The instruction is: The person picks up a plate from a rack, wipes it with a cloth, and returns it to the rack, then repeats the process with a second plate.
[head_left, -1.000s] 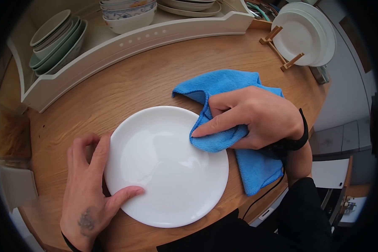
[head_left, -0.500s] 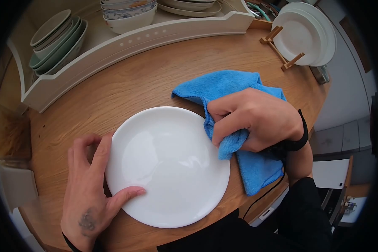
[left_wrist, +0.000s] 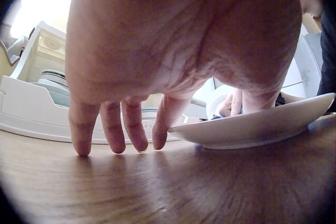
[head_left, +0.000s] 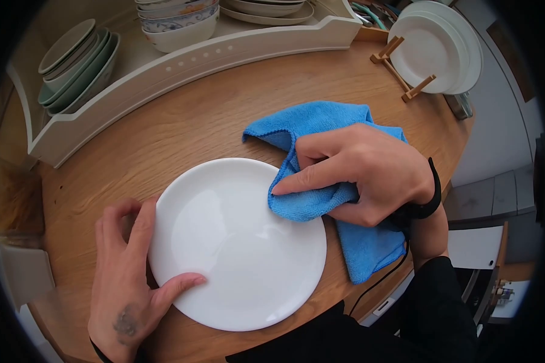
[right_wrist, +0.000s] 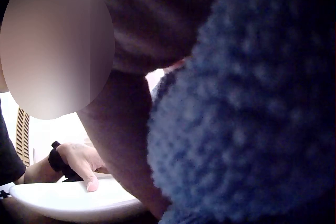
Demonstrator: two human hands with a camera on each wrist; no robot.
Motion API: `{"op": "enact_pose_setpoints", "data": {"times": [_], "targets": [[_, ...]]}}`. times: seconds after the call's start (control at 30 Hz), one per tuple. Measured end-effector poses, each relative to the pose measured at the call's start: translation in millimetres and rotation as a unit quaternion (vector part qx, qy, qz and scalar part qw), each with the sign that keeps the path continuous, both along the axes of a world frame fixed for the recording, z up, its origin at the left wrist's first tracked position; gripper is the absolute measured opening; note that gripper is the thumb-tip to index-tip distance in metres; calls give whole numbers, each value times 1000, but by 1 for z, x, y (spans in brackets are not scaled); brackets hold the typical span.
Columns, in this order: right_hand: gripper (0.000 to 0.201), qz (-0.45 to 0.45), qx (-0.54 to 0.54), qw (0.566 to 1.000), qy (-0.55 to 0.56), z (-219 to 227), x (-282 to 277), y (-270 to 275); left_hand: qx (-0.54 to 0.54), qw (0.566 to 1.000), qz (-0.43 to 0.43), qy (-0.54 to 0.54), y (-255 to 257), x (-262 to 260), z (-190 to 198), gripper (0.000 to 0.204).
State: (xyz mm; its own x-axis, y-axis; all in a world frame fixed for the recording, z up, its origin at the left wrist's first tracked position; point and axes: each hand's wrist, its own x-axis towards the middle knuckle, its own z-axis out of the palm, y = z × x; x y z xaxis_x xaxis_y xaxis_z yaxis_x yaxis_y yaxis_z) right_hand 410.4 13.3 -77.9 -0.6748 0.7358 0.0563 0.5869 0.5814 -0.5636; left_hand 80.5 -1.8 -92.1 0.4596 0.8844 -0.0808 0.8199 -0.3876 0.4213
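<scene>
A round white plate [head_left: 236, 260] lies on the wooden tabletop. My left hand [head_left: 124, 266] holds its left side, thumb over the rim and index finger against the outer edge. In the left wrist view, the fingertips [left_wrist: 119, 148] stand on the wood beside the plate [left_wrist: 252, 125]. With bent fingers my right hand [head_left: 372, 169] grips a blue cloth [head_left: 330, 115], the index finger pressing a fold of it onto the plate's upper right. The rest of the cloth spreads on the table under and behind that hand. In the right wrist view the fuzzy cloth [right_wrist: 247, 113] fills much of the picture.
Along the back stands a white raised-edge tray [head_left: 194, 63] with stacked green and white bowls [head_left: 82, 66], patterned bowls [head_left: 178, 24] and plates [head_left: 266, 12]. At the back right, white plates [head_left: 433, 51] lean in a wooden rack [head_left: 415, 91]. A black cable [head_left: 381, 278] hangs below the right wrist.
My right index finger drew the cloth back toward the plate's right rim, then stretched out again over the plate with it. The left hand kept its hold; the view shifted slightly.
</scene>
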Motion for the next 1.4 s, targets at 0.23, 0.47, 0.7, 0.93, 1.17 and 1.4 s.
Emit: {"op": "enact_pose_setpoints", "data": {"times": [0.23,0.47,0.7,0.93,1.17,1.4], "targets": [[34,78,-33,996,-6,5,6,6,-6,1000,-3,4,0,1,2,103],[22,-17,86,993,79,-5,-1,5,-6,1000,-14,14,0,0,3,104],[41,-34,50,995,73,-2,1,11,33,997,-72,15,7,-2,7,110],[46,21,35,998,49,-2,-8,11,35,994,-107,6,13,-7,13,103],[50,32,14,998,-47,3,-10,9,-135,968,-204,-64,2,-1,35,92],[35,71,-8,997,-20,-1,-10,9,-165,961,-220,-12,-8,6,26,92]]}}
